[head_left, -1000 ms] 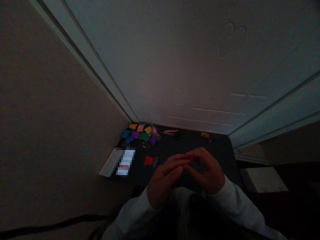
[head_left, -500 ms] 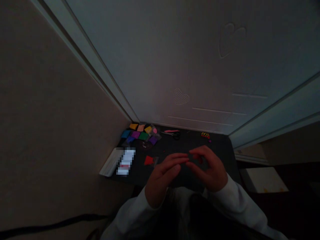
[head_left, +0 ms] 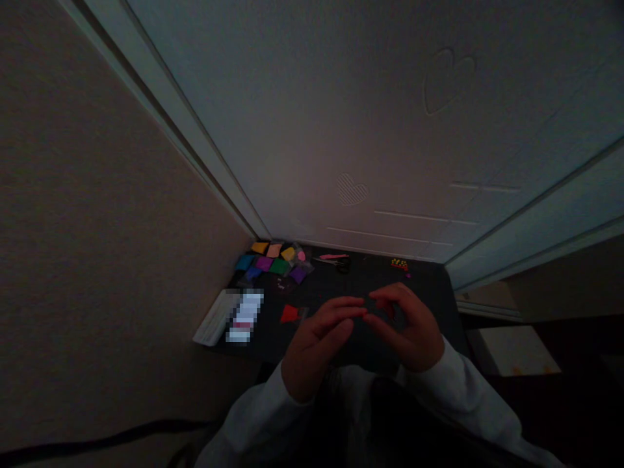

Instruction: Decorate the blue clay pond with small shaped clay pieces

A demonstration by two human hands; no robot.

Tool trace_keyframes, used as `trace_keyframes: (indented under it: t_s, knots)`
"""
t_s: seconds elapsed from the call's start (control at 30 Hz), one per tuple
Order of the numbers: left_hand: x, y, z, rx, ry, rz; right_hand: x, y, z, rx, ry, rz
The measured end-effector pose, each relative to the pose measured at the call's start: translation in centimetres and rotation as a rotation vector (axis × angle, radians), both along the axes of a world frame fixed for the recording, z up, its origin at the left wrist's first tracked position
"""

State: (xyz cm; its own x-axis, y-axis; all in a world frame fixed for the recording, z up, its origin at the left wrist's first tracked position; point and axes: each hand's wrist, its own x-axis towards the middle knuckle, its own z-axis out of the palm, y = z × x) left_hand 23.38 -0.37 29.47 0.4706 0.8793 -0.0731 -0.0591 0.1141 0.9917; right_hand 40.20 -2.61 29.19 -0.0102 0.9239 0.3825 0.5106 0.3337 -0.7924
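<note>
Above the dark table (head_left: 336, 286), my left hand (head_left: 316, 341) is held with its fingers stretched out to the right. A tiny red spot shows at its fingertips; whether it is a bit of red clay I cannot make out. Facing it, my right hand (head_left: 409, 328) has thumb and index finger apart, the other fingers curled inward. The fingertips of both hands are close together, with the right thumb beside the left fingertips. A red piece in a clear bag (head_left: 289, 313) lies left of my left hand. The picture is dim.
Several small bags of coloured clay-like material (head_left: 279, 265) cluster at the back left. Scissors (head_left: 341, 263) and a pink strip (head_left: 334, 256) lie at the back. A small red piece with yellow dots (head_left: 399, 264) is at right. A blurred phone-like screen (head_left: 246, 315) sits front left.
My right index finger has moved away from my left fingertips, opening a gap. Both hands have drawn slightly apart. The things on the table have stayed in place.
</note>
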Motion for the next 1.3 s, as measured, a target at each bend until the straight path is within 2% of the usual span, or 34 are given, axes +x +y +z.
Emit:
trace_keyframes:
  t_s: [0.2, 0.4, 0.47, 0.53, 0.63, 0.7, 0.87, 1.03, 1.3]
  knots:
    - [0.2, 0.3, -0.1, -0.046, 0.052, 0.005, -0.2, -0.2, 0.0, -0.015, 0.016, 0.036]
    - [0.4, 0.4, -0.3, -0.200, -0.085, 0.029, -0.3, -0.3, -0.2, -0.026, 0.006, 0.070]
    - [0.4, 0.4, -0.4, -0.289, -0.155, 0.057, -0.4, -0.3, -0.2, -0.024, 0.006, 0.068]
    - [0.5, 0.5, -0.4, -0.446, -0.281, 0.066, -0.3, -0.4, -0.1, -0.012, 0.014, 0.061]
    - [0.6, 0.6, -0.2, -0.685, -0.530, 0.033, -0.3, -0.4, 0.1, 0.007, 0.028, 0.053]
    - [0.6, 0.7, 0.1, -0.757, -0.631, 0.014, -0.3, -0.4, 0.4, 0.034, 0.040, 0.050]
    - [0.6, 0.8, 1.5, -0.779, -0.729, -0.037, -0.5, -0.3, 2.5, 0.169, 0.068, 0.075]
    - [1.1, 0.3, 2.6, -0.746, -0.750, -0.121, -1.2, -0.2, 4.7, 0.267, -0.032, 0.103]
    - [1.6, -0.3, 2.2, -0.782, -0.685, -0.090, -1.5, -0.4, 4.1, 0.231, -0.130, 0.086]
